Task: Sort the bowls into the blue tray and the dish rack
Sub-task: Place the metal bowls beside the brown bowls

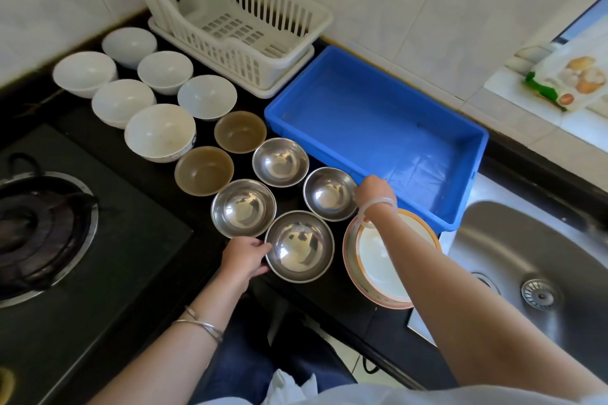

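Note:
Several steel bowls stand on the black counter. My left hand (pixel 246 256) grips the left rim of the nearest steel bowl (pixel 299 246). My right hand (pixel 373 191) holds the right rim of another steel bowl (pixel 329 194), next to the blue tray (pixel 378 115), which holds nothing. Two brown bowls (pixel 204 171) (pixel 240 131) and several white bowls (pixel 159 131) sit further left. The white dish rack (pixel 230 20) stands empty at the back. A large orange-rimmed bowl (pixel 388 260) lies under my right forearm.
A gas hob with a burner (pixel 36 227) fills the left side. A steel sink (pixel 533 273) lies at the right, below the tray. A food packet (pixel 569 82) rests on the tiled ledge at the far right. The wall is white tile.

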`<state>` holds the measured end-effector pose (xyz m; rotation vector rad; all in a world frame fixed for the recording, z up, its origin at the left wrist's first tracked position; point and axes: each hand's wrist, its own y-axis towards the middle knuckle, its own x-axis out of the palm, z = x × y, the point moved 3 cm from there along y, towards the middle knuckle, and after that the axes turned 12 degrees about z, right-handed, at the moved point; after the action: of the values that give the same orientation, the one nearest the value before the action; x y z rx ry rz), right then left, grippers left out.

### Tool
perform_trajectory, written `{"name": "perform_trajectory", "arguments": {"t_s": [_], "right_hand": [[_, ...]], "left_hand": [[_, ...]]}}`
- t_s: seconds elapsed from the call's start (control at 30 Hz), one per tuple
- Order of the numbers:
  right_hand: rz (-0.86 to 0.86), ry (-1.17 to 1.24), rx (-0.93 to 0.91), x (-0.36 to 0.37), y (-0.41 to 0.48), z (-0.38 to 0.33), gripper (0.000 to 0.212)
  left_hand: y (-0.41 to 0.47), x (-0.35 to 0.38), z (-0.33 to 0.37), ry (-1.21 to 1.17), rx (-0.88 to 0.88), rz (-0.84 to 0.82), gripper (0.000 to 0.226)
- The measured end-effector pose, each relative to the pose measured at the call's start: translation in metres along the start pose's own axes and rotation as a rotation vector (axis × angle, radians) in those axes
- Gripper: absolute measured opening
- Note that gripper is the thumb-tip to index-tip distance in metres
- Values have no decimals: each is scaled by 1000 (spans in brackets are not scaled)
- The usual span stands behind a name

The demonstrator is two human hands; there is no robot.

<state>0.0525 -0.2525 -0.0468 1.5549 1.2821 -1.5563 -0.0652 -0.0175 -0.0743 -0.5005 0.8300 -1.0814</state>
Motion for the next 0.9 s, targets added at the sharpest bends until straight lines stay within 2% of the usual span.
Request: {"name": "perform_trajectory", "arguments": {"t_s": [0.17, 0.53, 0.67, 0.77, 0.9], "right_hand": [[-11, 92, 60, 0, 0, -2, 28], [-23, 154, 52, -7, -6, -1, 27], [46, 200, -20, -18, -15, 6, 27], [145, 235, -51, -32, -25, 21, 27], [280, 219, -24, -47, -40, 59, 24]], "left_hand": [[4, 0, -1, -18, 4, 23, 20], [4, -6, 1, -33, 64, 64, 16], [5, -16, 17, 48, 205, 98, 6], [-1, -13, 42, 187, 400, 121, 12], [-21, 19, 73, 314, 612, 63, 14]]}}
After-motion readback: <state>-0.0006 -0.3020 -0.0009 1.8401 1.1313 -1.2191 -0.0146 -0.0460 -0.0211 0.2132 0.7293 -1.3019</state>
